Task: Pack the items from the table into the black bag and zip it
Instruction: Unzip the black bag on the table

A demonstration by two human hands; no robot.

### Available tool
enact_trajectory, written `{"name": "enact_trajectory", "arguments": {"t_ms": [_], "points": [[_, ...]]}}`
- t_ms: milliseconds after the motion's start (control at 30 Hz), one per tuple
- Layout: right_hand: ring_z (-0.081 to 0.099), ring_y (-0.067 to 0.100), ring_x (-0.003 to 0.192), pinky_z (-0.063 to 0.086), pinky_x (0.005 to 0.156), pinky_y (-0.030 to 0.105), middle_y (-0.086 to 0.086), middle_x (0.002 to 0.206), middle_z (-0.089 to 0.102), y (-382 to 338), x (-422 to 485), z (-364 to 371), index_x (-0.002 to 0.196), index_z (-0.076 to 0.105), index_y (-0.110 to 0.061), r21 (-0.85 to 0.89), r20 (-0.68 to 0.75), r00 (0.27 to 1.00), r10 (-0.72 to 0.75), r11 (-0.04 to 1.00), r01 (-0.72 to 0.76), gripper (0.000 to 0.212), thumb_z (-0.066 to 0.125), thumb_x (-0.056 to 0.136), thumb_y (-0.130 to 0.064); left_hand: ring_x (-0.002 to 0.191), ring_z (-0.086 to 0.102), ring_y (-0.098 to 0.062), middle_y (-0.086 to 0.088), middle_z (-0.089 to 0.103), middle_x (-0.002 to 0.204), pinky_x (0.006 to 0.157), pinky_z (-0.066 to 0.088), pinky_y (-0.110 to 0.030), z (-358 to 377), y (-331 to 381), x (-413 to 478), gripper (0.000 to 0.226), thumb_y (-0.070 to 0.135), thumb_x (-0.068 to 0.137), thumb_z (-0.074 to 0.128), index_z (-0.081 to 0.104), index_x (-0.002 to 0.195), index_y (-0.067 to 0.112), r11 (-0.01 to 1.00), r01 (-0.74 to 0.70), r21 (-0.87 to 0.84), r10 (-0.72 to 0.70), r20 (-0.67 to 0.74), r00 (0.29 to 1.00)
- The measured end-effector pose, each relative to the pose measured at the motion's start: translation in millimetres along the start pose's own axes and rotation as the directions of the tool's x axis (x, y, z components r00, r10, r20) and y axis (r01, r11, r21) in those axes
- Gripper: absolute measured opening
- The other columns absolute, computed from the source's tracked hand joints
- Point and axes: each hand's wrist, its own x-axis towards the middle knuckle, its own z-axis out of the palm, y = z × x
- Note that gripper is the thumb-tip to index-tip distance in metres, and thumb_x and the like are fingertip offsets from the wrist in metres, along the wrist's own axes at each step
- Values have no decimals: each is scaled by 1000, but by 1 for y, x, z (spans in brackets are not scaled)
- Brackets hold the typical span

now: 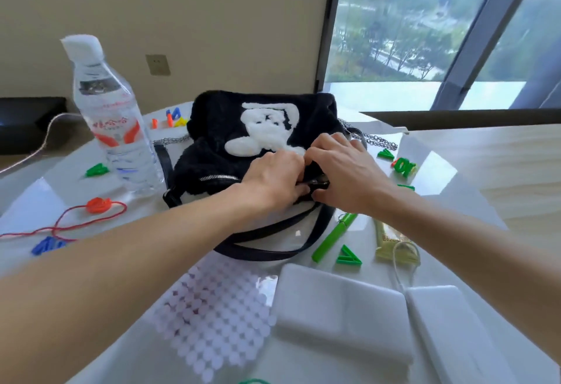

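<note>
Bag: black bag [243, 128] sits mid-table [36, 198], zipper [218, 177] seemingly part-open.
Hands: I see left hand [273, 180] and right hand [343, 171] pinching its mouth.
Left to do: water bottle [112, 116], green pen [334, 238] and white packs [340, 307] lie unpacked.

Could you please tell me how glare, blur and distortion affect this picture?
Head view: window daylight puts glare on the glossy table; the wide-angle lens bows the table edge and stretches the forearms; the water bottle cap and near white boxes look smeared; left hand and right hand on the black bag are sharper.
</note>
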Motion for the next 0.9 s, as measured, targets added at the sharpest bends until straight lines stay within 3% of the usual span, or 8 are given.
{"name": "enact_trajectory", "arguments": {"t_ms": [133, 300, 533, 700, 767, 833, 900], "points": [[46, 23, 116, 40, 98, 39, -1, 120, 53, -6, -5, 4, 114, 65, -25, -56, -28, 999, 31, 998, -33, 40, 74, 77, -39, 73, 53, -20, 11, 48, 71, 64, 40, -32, 6, 2, -1, 26, 35, 84, 71, 46, 79, 30, 998, 55, -15, -55, -9, 998], [44, 23, 116, 41, 99, 39, 0, 118, 52, -9, -12, 1, 113, 67, -21, -131, -56, 996, 63, 989, -70, 36, 73, 79, -35, 90, 64, -28, 1, 53, 85, 66, 43, -34, 8, 10, -1, 24, 38, 87, 68, 50, 84, 23, 985, 146, 90, -149, 28, 988], [44, 21, 110, 45, 91, 41, -2, 109, 55, -1, -14, 9, 103, 69, -20, -104, -70, 997, 30, 994, -37, 19, 62, 86, -15, 86, 61, -27, -3, 61, 98, 66, 45, -35, 10, 11, -4, 18, 35, 91, 62, 55, 91, 19, 990, 88, 108, -93, 48, 994], [49, 21, 107, 38, 75, 34, -3, 105, 61, 13, -13, 2, 109, 70, -23, 106, -210, 972, 104, 991, -83, 24, 62, 87, -21, 82, 62, -24, -1, 64, 88, 73, 51, -36, -7, 4, -8, 16, 34, 92, 63, 57, 82, 22, 983, 82, -162, -85, -12, 996], [51, 21, 104, 33, 72, 32, -3, 103, 63, 16, -12, 0, 108, 70, -24, 122, -248, 963, 108, 989, -80, 22, 63, 87, -22, 78, 58, -20, 2, 61, 81, 69, 45, -30, -19, 0, -6, 17, 32, 93, 63, 61, 82, 19, 953, 70, -294, -83, -29, 996], [53, 21, 101, 32, 70, 31, -4, 99, 65, 17, -9, -2, 102, 70, -24, 117, -278, 956, 97, 991, -67, 17, 64, 86, -21, 77, 55, -16, 3, 57, 79, 65, 39, -27, -30, -2, -4, 19, 33, 95, 61, 63, 83, 18, 940, 69, -334, -95, -63, 993], [53, 22, 98, 32, 68, 31, -4, 95, 65, 17, -6, -5, 94, 69, -23, 106, -294, 951, 91, 992, -62, 11, 64, 85, -19, 80, 58, -17, 2, 60, 84, 69, 44, -29, -39, -5, -5, 20, 33, 94, 61, 62, 79, 20, 943, 110, -314, -145, -93, 985]]}}
